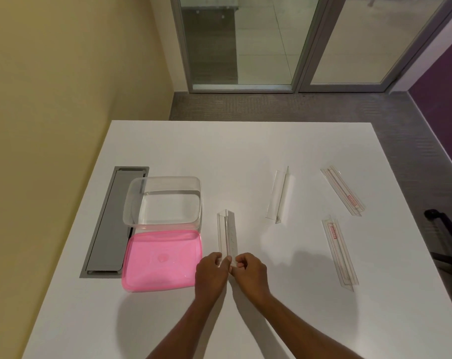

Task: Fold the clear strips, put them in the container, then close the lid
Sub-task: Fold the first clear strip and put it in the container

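Observation:
A clear strip stands creased lengthwise on the white table, running away from me. My left hand and my right hand both pinch its near end between fingertips. The clear container sits open to the left of the strip, nothing inside it. Its pink lid lies flat on the table just in front of the container, beside my left hand. Three more clear strips lie to the right: one plain, one with a red label at the far right, one with a red label nearer me.
A grey cable hatch is set into the table left of the container. The table edge runs along the right, with a dark chair arm beyond it. A yellow wall stands at the left, glass doors beyond the table.

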Available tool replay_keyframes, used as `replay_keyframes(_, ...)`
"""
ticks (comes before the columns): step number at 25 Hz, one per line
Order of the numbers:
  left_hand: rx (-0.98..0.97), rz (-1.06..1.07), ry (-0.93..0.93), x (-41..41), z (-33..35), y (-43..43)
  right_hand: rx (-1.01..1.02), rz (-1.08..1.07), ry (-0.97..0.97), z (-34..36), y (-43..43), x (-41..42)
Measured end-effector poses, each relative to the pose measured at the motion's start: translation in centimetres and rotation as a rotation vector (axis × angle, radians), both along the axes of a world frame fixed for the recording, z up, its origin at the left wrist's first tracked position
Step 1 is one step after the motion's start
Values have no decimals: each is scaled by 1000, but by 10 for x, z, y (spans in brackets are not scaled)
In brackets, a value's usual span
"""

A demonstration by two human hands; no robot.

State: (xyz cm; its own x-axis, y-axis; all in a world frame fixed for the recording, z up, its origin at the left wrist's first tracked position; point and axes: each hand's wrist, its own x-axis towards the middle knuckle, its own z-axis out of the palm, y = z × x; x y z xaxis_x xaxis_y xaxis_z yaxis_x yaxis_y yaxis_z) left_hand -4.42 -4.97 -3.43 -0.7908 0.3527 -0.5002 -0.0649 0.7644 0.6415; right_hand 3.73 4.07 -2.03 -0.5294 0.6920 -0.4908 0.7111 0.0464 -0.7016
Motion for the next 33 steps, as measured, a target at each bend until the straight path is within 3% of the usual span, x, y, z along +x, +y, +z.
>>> replay_keyframes(6,-76,-181,95,9,1,8,11,12,-21,1,35,23)
replay_keyframes(17,-76,-327,209,-2,8,10,36,27,56,6,95,39)
replay_keyframes(21,-110,-436,276,-10,11,9,174,216,27,11,118,36)
replay_keyframes(27,-113,-581,333,-13,15,10,582,650,-19,17,140,35)
replay_keyframes(33,-157,-708,370,-16,16,19,589,1005,-202,12,146,31)
